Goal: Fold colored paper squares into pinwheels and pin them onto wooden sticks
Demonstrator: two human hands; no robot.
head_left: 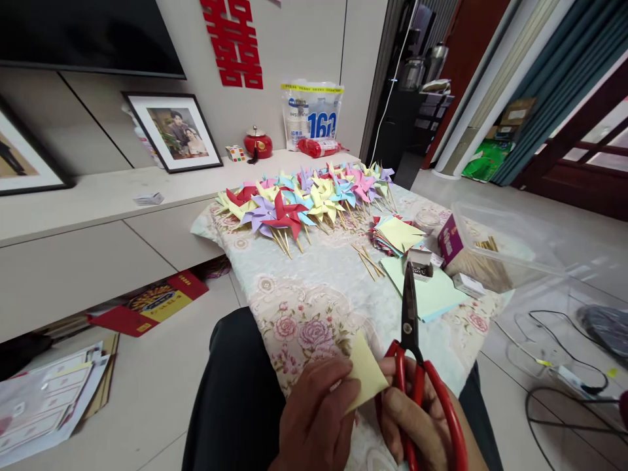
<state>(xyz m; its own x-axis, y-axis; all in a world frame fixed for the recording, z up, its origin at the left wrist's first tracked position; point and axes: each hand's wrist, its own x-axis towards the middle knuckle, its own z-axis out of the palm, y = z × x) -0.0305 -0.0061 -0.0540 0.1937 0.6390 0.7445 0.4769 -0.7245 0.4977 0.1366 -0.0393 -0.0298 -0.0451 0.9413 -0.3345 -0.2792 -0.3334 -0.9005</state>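
My left hand (321, 405) pinches a small folded piece of pale yellow paper (366, 376) above the near edge of the flowered tablecloth. Just to its right, my right hand (417, 418) is wrapped round red-handled scissors (412, 327). Their dark blades point away from me and look closed. The right fingertips are close to the paper's corner; whether they touch it I cannot tell. Beyond the blades lie light green paper sheets (426, 294), a small open box of metal pins (420, 269) and a stack of cut coloured squares (396, 233).
Many paper pinwheels (289, 212) on sticks cover the table's far side. Loose sticks (367, 261) lie mid-table. A clear plastic bin (505, 242) holding more sticks stands at the right edge. Behind is a cabinet top (98, 199) with a framed photo (171, 131) and a red jar (258, 145).
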